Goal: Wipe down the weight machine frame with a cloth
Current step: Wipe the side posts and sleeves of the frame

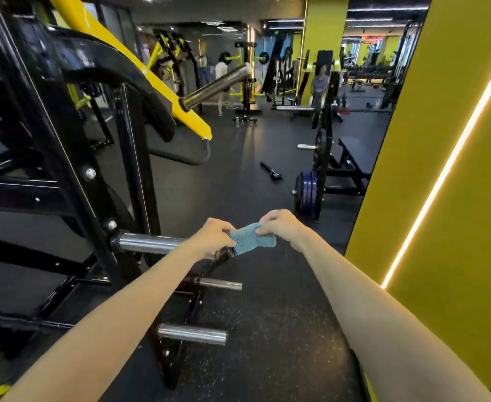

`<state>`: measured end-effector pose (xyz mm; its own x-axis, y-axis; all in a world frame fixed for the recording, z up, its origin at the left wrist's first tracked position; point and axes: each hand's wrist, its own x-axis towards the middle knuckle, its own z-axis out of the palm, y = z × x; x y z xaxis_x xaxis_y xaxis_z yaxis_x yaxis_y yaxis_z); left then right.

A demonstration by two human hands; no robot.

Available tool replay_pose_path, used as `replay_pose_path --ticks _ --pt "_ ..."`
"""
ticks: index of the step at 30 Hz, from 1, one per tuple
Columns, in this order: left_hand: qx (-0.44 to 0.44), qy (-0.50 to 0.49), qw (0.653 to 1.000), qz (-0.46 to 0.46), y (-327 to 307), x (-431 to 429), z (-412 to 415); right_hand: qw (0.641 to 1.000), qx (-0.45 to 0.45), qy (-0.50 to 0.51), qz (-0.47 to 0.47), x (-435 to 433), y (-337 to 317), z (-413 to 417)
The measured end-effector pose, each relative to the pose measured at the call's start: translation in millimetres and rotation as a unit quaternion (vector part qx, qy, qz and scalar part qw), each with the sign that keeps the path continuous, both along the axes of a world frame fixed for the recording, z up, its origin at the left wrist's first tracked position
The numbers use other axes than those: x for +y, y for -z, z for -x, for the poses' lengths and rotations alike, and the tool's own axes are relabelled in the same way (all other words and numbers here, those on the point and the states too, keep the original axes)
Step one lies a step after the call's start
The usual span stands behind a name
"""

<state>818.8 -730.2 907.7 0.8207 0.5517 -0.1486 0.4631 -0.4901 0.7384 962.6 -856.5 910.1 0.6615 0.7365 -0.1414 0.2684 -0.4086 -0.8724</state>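
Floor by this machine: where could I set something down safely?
Bare floor lies between the chrome pegs and the yellow wall, below the cloth gripped by left hand and right hand; more opens ahead, left of the loose black bar. Crowded: machine frame left, blue plates right.

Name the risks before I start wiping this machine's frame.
1. Chrome pegs jut from the black frame; leaning in may mean a knock.
2. The cloth is bunched small between left hand and right hand, so knuckles might scrape bolts.
3. A black bar lies on the floor ahead: possible trip.
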Motion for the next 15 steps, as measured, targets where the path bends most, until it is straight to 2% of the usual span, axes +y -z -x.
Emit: replay_pose_path --ticks 2,3,4,5,7,8,11,15 --pt "-0.029 -0.037 0.995 0.085 -17.2 8.1 3.0 0.993 0.096 -0.018 -0.063 14.0 -9.8 -9.4" --pt "-0.069 -0.074 0.983 0.156 -24.2 12.1 8.4 0.986 0.137 -0.030 -0.092 23.7 -14.9 -9.0" --pt "-0.130 -0.116 0.955 0.240 -29.2 16.4 14.5 0.978 0.170 -0.047 -0.111 35.4 -19.5 -5.5" --pt "-0.195 -0.162 0.912 0.324 -33.3 21.7 20.8 0.972 0.192 -0.066 -0.118 48.7 -25.0 0.9" --pt "-0.293 -0.237 0.828 0.415 -39.9 33.5 34.0 0.965 0.208 -0.102 -0.124 79.6 -33.0 15.8" --pt "-0.319 -0.260 0.807 0.423 -43.7 39.1 40.5 0.963 0.207 -0.115 -0.130 95.6 -38.1 25.2" --pt "-0.365 -0.308 0.792 0.380 -57.8 50.0 55.4 0.962 0.190 -0.128 -0.149 133.8 -53.9 50.0" --pt "-0.468 -0.394 0.755 0.236 -73.4 73.7 68.2 0.955 0.189 -0.193 -0.122 162.9 -66.5 64.8"
